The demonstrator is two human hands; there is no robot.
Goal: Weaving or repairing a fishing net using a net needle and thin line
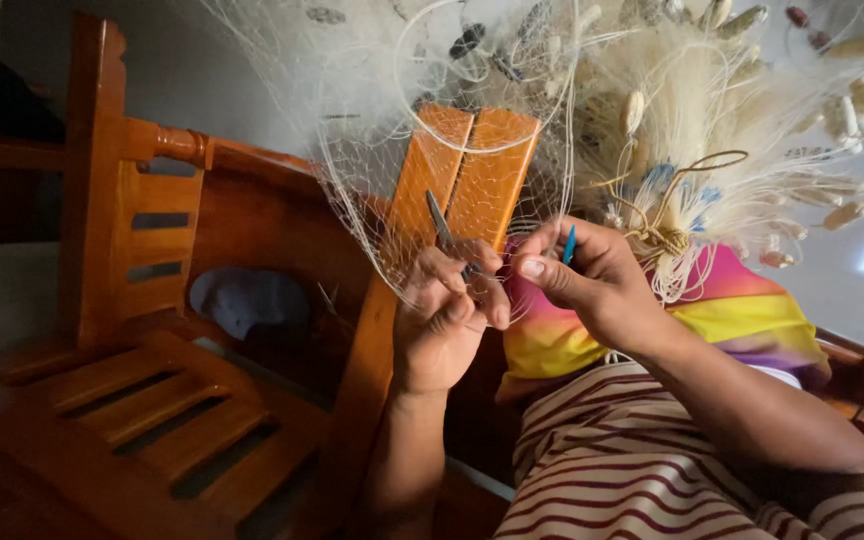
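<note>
Here, both hands work at the fishing net (372, 190), which hangs from above and drapes over the back of a wooden chair (472, 170). The left hand (447, 320) is curled shut, pinching the mesh together with a thin grey tool (440, 228) that points upward, probably to keep the strands taut. The right hand (592, 280) is closed around a small blue needle (569, 244), thumb pressed forward near the same spot. A bunch of pale floats (832, 100) hangs at upper right. A rainbow-coloured cloth (742, 310) lies across the lap. A second wooden chair (132, 330) stands to the left.
</note>
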